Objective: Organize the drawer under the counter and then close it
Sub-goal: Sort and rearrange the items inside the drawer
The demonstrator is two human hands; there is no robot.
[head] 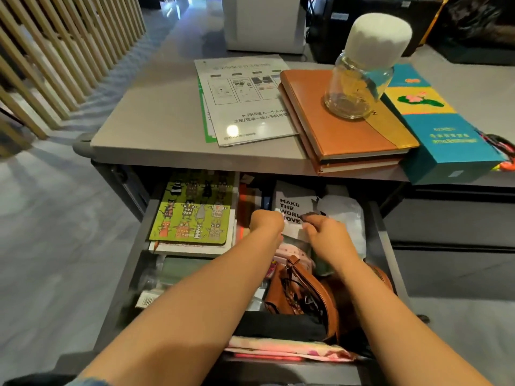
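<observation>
The grey drawer (126, 270) under the counter stands pulled open and full. A green notebook with cartoon cats (192, 215) lies at its left on a stack of papers. A white bag printed "MAKE THE WORLD MOVE" (292, 203) sits at the back middle. A brown leather bag (303, 293) lies near the front right, with pink fabric (289, 348) at the front edge. My left hand (266, 222) is closed in a fist beside the white bag. My right hand (327, 232) curls over a small dark thing and white packets; what it grips is hidden.
On the grey counter (156, 121) lie laminated instruction sheets (245, 101), two brown notebooks (342, 126) with a glass bottle with a white cap (362, 68) on top, and a teal box (437, 126). A wooden slat railing (64, 51) stands at the left. Grey floor surrounds the cabinet.
</observation>
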